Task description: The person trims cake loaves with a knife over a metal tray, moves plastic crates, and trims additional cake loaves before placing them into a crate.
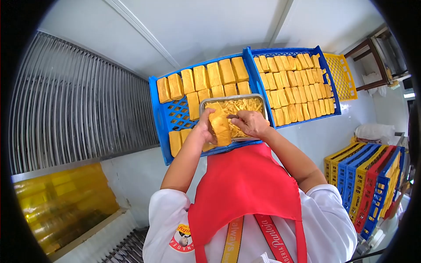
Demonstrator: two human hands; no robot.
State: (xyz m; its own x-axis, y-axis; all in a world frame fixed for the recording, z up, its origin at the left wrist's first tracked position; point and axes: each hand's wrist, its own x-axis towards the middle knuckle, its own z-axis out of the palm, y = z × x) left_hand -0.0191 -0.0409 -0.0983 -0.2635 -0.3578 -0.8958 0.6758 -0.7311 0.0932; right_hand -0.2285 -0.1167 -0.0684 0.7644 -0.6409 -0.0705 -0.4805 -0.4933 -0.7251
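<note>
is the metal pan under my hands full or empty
Not empty: the metal pan holds yellow scraps across its visible inside; their depth I can't tell.

Can't really tell what the tool (232,116) in the right hand (251,123) is, that hand covers most of it. Left hand (205,129) is partly behind the loaf (220,128), and together they block a corner of the pan (232,97). Way left of the hands, the rack (79,101) runs into the dark border; below them, the bottom edge chops off the straps (232,243).
</note>
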